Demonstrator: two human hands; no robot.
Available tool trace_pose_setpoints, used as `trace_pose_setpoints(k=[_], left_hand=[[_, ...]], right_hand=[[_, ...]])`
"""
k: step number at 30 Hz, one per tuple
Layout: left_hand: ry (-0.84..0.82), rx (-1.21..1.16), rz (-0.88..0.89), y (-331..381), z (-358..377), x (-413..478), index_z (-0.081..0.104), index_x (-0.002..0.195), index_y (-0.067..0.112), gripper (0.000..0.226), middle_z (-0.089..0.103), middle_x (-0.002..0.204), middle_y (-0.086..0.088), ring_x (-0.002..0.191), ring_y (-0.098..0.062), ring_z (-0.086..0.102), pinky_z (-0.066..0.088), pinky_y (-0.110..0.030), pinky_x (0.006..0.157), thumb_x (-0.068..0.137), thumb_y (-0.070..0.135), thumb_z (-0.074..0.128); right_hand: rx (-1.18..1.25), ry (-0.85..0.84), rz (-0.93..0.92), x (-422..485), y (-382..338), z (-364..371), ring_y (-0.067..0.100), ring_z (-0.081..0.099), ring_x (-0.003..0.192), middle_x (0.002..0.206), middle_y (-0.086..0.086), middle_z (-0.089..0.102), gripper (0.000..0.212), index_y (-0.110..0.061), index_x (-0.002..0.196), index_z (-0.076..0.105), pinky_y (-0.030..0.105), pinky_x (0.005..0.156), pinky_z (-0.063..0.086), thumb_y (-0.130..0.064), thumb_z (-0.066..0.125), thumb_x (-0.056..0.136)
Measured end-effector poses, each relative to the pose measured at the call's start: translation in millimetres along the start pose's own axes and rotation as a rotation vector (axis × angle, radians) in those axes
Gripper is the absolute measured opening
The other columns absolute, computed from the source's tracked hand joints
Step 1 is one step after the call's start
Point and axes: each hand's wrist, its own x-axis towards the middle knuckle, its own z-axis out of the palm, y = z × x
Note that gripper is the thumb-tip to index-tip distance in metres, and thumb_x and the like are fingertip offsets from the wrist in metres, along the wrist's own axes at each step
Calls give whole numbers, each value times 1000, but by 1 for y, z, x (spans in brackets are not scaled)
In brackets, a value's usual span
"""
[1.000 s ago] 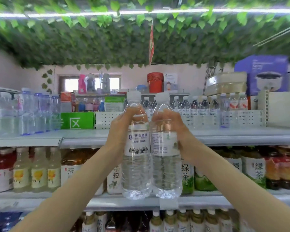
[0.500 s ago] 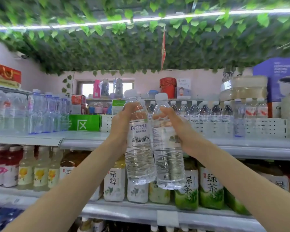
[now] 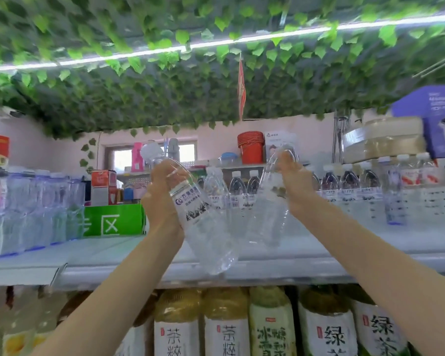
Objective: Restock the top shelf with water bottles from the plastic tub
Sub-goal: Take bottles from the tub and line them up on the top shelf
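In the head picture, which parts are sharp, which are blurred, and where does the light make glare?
Head view: the right bottle is smeared by motion blur and its label cannot be read. The left bottle is sharper, with a partly legible label. The light strip glares pure white, the window is blown out, and the leaves at top left are streaked.

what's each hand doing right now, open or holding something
Left hand: grips the labelled water bottle, tilted.
Right hand: grips the blurred water bottle, tilted.
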Motion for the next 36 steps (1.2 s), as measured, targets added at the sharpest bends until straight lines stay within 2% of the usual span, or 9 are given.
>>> trace_pose_setpoints(k=[3, 5, 14, 19, 23, 25, 28, 32, 36], left_hand=[[-20, -30, 21, -10, -5, 27, 66, 51, 27, 12, 65, 66, 7, 52, -9, 58, 48, -29, 63, 55, 37, 72], [-50, -74, 23, -17, -8, 42, 65, 51, 27, 13, 63, 66, 7, 52, -10, 57, 48, -30, 64, 51, 38, 72], [-104, -96, 15, -47, -33, 101, 60, 68, 25, 31, 59, 72, 4, 55, -12, 56, 47, -32, 65, 47, 44, 71], [-73, -128, -23, -65, -32, 118, 58, 71, 23, 13, 60, 59, 7, 48, -10, 57, 46, -26, 58, 79, 32, 61], [-107, -161, -104, -79, -26, 124, 56, 68, 22, 25, 57, 63, 4, 51, -14, 54, 48, -26, 55, 54, 39, 69], [-99, -145, -121, -87, -24, 124, 56, 68, 22, 32, 58, 62, 4, 51, -14, 55, 48, -25, 55, 44, 40, 68], [-93, -171, -128, -102, -22, 125, 56, 65, 23, 36, 61, 63, 5, 51, -13, 57, 49, -24, 56, 39, 43, 69], [-90, -234, -130, -116, -24, 128, 54, 62, 24, 28, 58, 59, 7, 49, -10, 55, 48, -23, 55, 47, 40, 71], [-95, -207, -112, -120, -27, 133, 54, 67, 23, 21, 60, 63, 7, 54, -10, 57, 49, -25, 61, 74, 39, 66]], right_hand=[[-161, 57, -189, 36, 14, 33, 15, 52, 86, 86, -9, 50, 56, -10, 119, 47, 39, 85, 51, -51, 62, 84], [-292, 88, -258, 51, 28, 53, 17, 50, 86, 95, -3, 52, 54, -13, 118, 43, 39, 83, 50, -51, 61, 84], [-473, 208, -62, 117, 117, 100, 36, 39, 128, 141, 19, 37, 83, -3, 140, 28, 50, 98, 39, -54, 61, 83], [-564, 2, 33, 130, 136, 96, 41, 25, 138, 154, 19, 18, 104, -10, 149, 9, 57, 108, 30, -62, 62, 76], [-649, -313, 317, 122, 132, 71, 43, 15, 142, 158, 18, 2, 116, -10, 148, -18, 60, 111, 23, -30, 74, 80], [-853, -448, 492, 115, 134, 56, 45, 27, 137, 156, 20, 10, 99, -2, 149, -3, 58, 106, 32, -14, 70, 84], [-1094, -448, 431, 115, 141, 52, 37, 49, 124, 148, 22, 34, 95, 1, 149, 10, 48, 100, 45, -21, 72, 81], [-1231, -460, 310, 115, 148, 54, 34, 26, 140, 156, 17, 16, 113, -1, 149, -5, 45, 113, 30, -42, 73, 77], [-1025, -559, 454, 118, 138, 55, 41, 28, 138, 156, 19, 15, 87, 1, 149, 10, 51, 110, 31, -16, 68, 86]])
